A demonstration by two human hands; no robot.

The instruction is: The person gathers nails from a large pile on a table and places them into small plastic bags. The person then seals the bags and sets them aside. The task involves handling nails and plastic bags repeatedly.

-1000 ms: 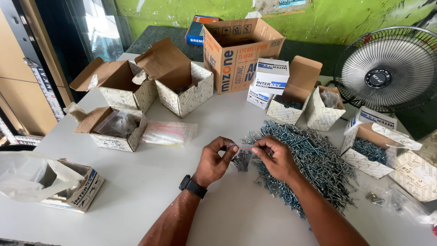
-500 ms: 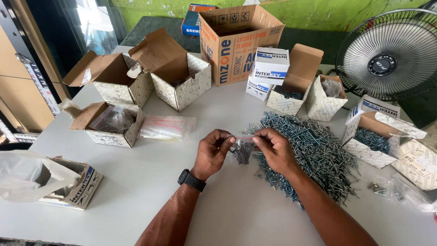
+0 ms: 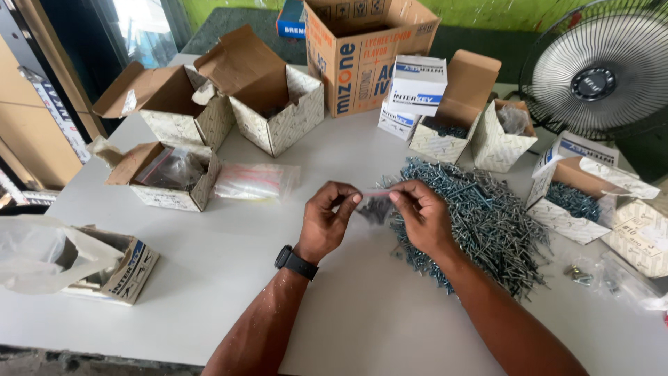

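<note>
My left hand [image 3: 328, 221] and my right hand [image 3: 420, 216] hold a small clear zip bag [image 3: 376, 203] between them, each pinching one end of its top edge. Dark screws fill the bag's lower part. It hangs just above the white table [image 3: 209, 271]. Right behind and beside my right hand lies a big loose pile of grey screws [image 3: 480, 216]. A black watch sits on my left wrist.
Several small open patterned boxes [image 3: 278, 104] stand around the table, some with screws in them. A stack of empty clear bags [image 3: 254, 181] lies left of my hands. A large brown carton [image 3: 362, 49] stands at the back, a fan [image 3: 598, 76] at the right.
The view has tilted down and drawn closer. My hands have stayed together at the small bag beside the screw pile, raised slightly.
</note>
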